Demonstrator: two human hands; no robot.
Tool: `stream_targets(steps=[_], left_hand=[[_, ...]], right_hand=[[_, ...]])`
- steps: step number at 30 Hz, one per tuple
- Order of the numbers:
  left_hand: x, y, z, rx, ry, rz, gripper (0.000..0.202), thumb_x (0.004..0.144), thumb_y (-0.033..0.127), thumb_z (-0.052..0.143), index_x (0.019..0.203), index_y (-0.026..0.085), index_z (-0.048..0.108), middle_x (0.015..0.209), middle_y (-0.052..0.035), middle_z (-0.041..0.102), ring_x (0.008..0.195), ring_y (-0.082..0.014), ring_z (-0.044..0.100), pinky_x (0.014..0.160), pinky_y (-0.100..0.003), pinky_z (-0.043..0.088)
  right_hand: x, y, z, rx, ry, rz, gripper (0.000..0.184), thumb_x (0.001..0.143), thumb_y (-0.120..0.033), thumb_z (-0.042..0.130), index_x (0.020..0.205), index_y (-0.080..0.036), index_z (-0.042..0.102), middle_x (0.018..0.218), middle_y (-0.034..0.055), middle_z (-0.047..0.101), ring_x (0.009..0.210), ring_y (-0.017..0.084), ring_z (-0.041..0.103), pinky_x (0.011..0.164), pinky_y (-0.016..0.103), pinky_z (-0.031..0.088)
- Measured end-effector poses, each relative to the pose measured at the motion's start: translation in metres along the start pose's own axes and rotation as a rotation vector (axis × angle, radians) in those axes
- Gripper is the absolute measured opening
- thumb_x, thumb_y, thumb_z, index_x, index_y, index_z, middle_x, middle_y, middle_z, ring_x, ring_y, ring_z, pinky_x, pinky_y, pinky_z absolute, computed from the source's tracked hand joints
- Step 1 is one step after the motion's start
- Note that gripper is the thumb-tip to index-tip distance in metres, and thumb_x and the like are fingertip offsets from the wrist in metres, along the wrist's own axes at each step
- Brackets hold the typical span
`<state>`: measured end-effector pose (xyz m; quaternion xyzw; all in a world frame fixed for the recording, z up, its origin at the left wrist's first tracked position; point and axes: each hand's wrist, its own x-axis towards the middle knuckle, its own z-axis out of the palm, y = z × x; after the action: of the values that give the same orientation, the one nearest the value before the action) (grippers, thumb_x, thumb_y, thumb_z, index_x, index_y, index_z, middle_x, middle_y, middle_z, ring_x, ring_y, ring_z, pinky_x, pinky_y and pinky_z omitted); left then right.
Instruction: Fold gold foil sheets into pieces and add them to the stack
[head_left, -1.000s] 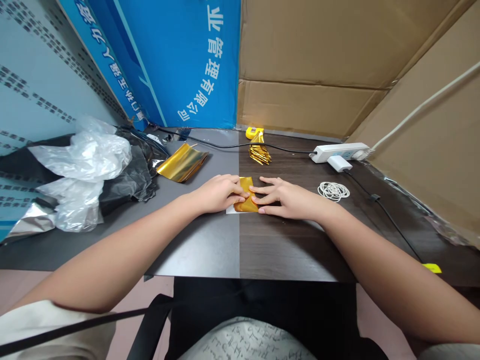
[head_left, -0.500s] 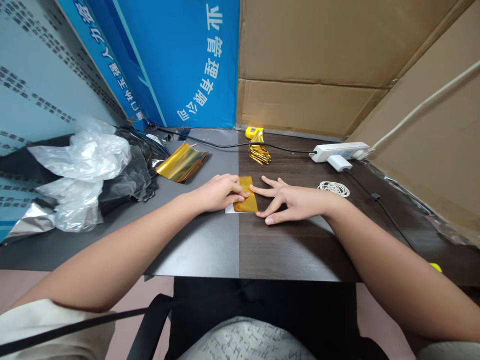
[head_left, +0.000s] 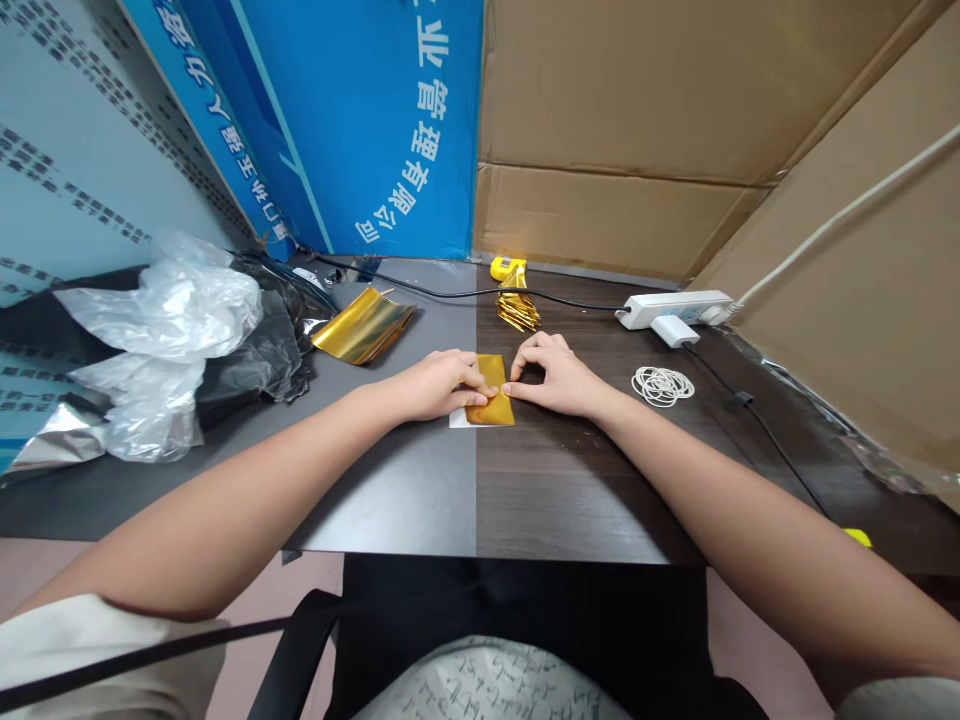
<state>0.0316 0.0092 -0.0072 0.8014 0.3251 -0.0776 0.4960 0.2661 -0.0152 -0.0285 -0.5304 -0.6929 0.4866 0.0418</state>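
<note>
Right hand point(head_left: 564, 380) now curled, touching gold foil point(head_left: 492, 413).

My feed shows pale, loose short sleeves point(head_left: 75, 635); below the tabletop's near edge point(head_left: 405, 530), a light grey garment point(head_left: 491, 690) printed with dark, handwriting-like script.

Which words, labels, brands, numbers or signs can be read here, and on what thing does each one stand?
"业管理有限公司": blue board, cut off above.
"人力": narrow blue strip at left; its other characters are unclear.
Pale blue board: dark rows, too blurred to read.
Printed clothing: script-like writing, not readable.
Power strip: marks too small to read.
</note>
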Motion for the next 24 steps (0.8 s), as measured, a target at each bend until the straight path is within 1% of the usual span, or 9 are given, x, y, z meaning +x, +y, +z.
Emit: stream_targets(steps=[4, 6, 9, 12, 16, 18, 20, 22, 24], left_hand=[[0.001, 0.0, -0.001, -0.005, -0.003, 0.003, 0.016, 0.095, 0.024, 0.064, 0.103, 0.025, 0.078, 0.102, -0.004, 0.071, 0.101, -0.0201, 0.064, 0.092, -0.031, 0.045], [0.001, 0.001, -0.002, -0.003, -0.009, -0.003, 0.016, 0.095, 0.023, 0.064, 0.104, 0.025, 0.078, 0.101, -0.0039, 0.071, 0.1, -0.0197, 0.064, 0.091, -0.031, 0.045], [0.001, 0.002, -0.004, -0.003, -0.02, -0.006, 0.017, 0.095, 0.023, 0.064, 0.106, 0.024, 0.078, 0.104, -0.0041, 0.071, 0.1, -0.0192, 0.064, 0.09, -0.03, 0.045], [0.001, 0.002, -0.004, 0.001, -0.023, 0.001, 0.018, 0.096, 0.023, 0.063, 0.107, 0.024, 0.077, 0.106, -0.0045, 0.071, 0.101, -0.0194, 0.064, 0.089, -0.03, 0.045], [0.001, 0.001, -0.004, 0.016, -0.025, 0.012, 0.02, 0.096, 0.025, 0.063, 0.11, 0.023, 0.077, 0.102, -0.0057, 0.069, 0.096, -0.0196, 0.063, 0.085, -0.03, 0.044], [0.001, 0.002, -0.003, 0.028, -0.025, 0.017, 0.02, 0.096, 0.026, 0.064, 0.11, 0.023, 0.077, 0.101, -0.0058, 0.068, 0.095, -0.0194, 0.063, 0.084, -0.03, 0.043], [0.0, 0.002, -0.003, 0.043, -0.019, 0.021, 0.02, 0.096, 0.026, 0.065, 0.111, 0.025, 0.077, 0.101, -0.0054, 0.068, 0.095, -0.0194, 0.062, 0.082, -0.029, 0.041], [-0.001, 0.001, -0.004, 0.108, -0.01, 0.046, 0.019, 0.096, 0.028, 0.064, 0.109, 0.027, 0.078, 0.098, -0.0049, 0.066, 0.093, -0.0193, 0.059, 0.08, -0.029, 0.039], [-0.003, -0.002, -0.006, 0.204, -0.003, 0.103, 0.02, 0.098, 0.029, 0.06, 0.103, 0.026, 0.079, 0.093, -0.0052, 0.065, 0.088, -0.0186, 0.056, 0.077, -0.03, 0.037]], right_hand=[[0.005, 0.0, 0.003, -0.035, 0.049, 0.111, 0.018, 0.081, -0.038, 0.074, 0.08, -0.022, 0.067, 0.115, 0.0083, 0.057, 0.119, 0.031, 0.047, 0.101, 0.053, 0.041], [0.008, -0.001, 0.006, -0.048, 0.068, 0.159, 0.019, 0.081, -0.04, 0.073, 0.078, -0.022, 0.067, 0.115, 0.0082, 0.056, 0.119, 0.032, 0.046, 0.1, 0.053, 0.041], [0.012, -0.003, 0.009, -0.064, 0.103, 0.218, 0.023, 0.081, -0.042, 0.073, 0.074, -0.021, 0.065, 0.113, 0.008, 0.056, 0.119, 0.032, 0.045, 0.098, 0.051, 0.04], [0.015, -0.006, 0.012, -0.084, 0.149, 0.262, 0.028, 0.084, -0.043, 0.069, 0.069, -0.02, 0.062, 0.112, 0.0084, 0.056, 0.118, 0.032, 0.044, 0.096, 0.049, 0.038], [0.023, -0.008, 0.015, -0.107, 0.174, 0.293, 0.036, 0.085, -0.045, 0.067, 0.062, -0.019, 0.058, 0.106, 0.01, 0.056, 0.113, 0.034, 0.045, 0.093, 0.051, 0.038], [0.027, -0.007, 0.017, -0.112, 0.185, 0.292, 0.038, 0.086, -0.045, 0.065, 0.06, -0.019, 0.055, 0.102, 0.011, 0.058, 0.11, 0.035, 0.045, 0.091, 0.052, 0.038], [0.03, -0.004, 0.018, -0.108, 0.202, 0.272, 0.035, 0.086, -0.043, 0.064, 0.062, -0.019, 0.056, 0.1, 0.0116, 0.059, 0.108, 0.035, 0.046, 0.089, 0.053, 0.039], [0.031, -0.002, 0.017, -0.093, 0.213, 0.219, 0.025, 0.087, -0.039, 0.064, 0.071, -0.02, 0.06, 0.1, 0.0113, 0.062, 0.106, 0.034, 0.048, 0.089, 0.052, 0.04], [0.032, 0.001, 0.016, -0.061, 0.182, 0.114, 0.012, 0.087, -0.032, 0.065, 0.083, -0.02, 0.064, 0.101, 0.0091, 0.065, 0.105, 0.03, 0.052, 0.092, 0.048, 0.042]])
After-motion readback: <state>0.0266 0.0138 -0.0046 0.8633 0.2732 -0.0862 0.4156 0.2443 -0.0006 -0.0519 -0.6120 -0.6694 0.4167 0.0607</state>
